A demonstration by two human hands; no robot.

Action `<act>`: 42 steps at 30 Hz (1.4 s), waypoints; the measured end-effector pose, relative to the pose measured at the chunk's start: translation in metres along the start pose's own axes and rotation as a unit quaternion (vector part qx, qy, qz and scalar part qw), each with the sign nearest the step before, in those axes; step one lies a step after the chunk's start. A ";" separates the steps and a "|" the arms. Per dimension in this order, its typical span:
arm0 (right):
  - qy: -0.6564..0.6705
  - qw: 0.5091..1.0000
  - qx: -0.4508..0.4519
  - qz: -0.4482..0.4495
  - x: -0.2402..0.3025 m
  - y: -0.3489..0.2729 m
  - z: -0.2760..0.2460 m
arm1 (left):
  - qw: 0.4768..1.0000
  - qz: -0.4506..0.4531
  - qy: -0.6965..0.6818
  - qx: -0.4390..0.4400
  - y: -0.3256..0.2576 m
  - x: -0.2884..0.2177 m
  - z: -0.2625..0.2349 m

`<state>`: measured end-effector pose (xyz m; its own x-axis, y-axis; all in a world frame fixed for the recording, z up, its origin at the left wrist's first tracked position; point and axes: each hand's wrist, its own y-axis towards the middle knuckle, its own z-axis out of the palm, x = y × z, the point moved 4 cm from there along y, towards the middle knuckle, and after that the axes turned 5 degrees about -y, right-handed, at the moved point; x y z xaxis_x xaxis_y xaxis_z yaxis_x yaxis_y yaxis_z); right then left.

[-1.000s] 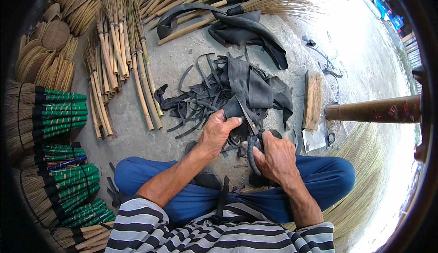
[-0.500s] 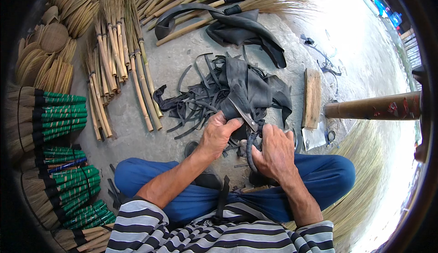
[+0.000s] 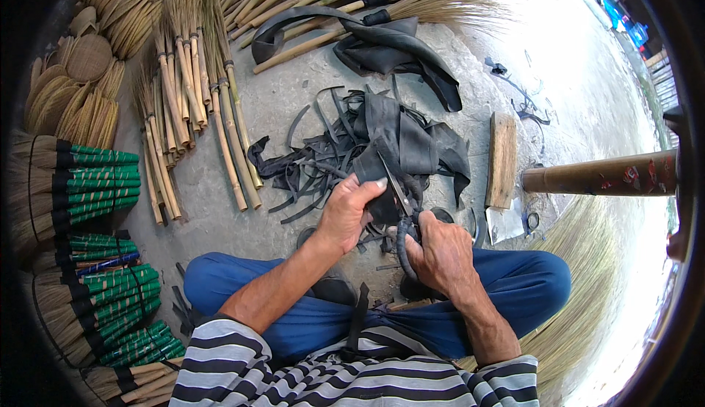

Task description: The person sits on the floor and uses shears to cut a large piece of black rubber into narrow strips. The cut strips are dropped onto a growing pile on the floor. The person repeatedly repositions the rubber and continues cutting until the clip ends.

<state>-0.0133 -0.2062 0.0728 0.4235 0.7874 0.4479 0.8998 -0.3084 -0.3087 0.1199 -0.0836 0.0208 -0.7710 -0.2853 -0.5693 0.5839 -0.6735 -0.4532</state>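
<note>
My right hand (image 3: 443, 254) is wrapped round the dark, wrapped handles of a pair of scissors (image 3: 399, 193). The metal blades point away from me and lie against a black rubber sheet (image 3: 369, 165). My left hand (image 3: 344, 212) pinches the near edge of that sheet between thumb and fingers, just left of the blades. Beyond both hands, the sheet runs into a heap of black rubber pieces (image 3: 433, 150), with narrow cut strips (image 3: 295, 124) scattered to its left. How far the blades bite into the rubber is hard to make out.
Bamboo-handled brooms (image 3: 224, 150) lie at the far left, and more (image 3: 294, 0) behind a long black rubber piece (image 3: 400, 44). Green-wrapped brooms (image 3: 103, 179) are stacked on the left. A wooden block (image 3: 501, 159) and a brown pole (image 3: 598, 173) are at the right.
The scissor blades have swung to the right and now point more straight away from me. My left hand has shifted slightly left and turned on the rubber. My right hand is nearly in place.
</note>
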 end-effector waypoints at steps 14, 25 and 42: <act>-0.045 0.988 -0.137 -0.051 0.002 0.004 -0.002 | 0.992 0.049 0.104 0.045 -0.008 0.006 0.000; -0.008 0.999 -0.035 -0.015 -0.004 0.000 0.001 | 0.996 0.033 0.077 0.034 -0.002 0.001 0.000; -0.006 0.995 -0.089 -0.045 0.001 0.000 -0.003 | 0.995 0.044 0.086 0.036 -0.005 -0.003 0.001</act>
<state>-0.0123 -0.2070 0.0759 0.3401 0.8217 0.4574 0.9388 -0.3250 -0.1141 0.1193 -0.0805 0.0256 -0.6593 -0.2280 -0.7165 0.6225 -0.6999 -0.3501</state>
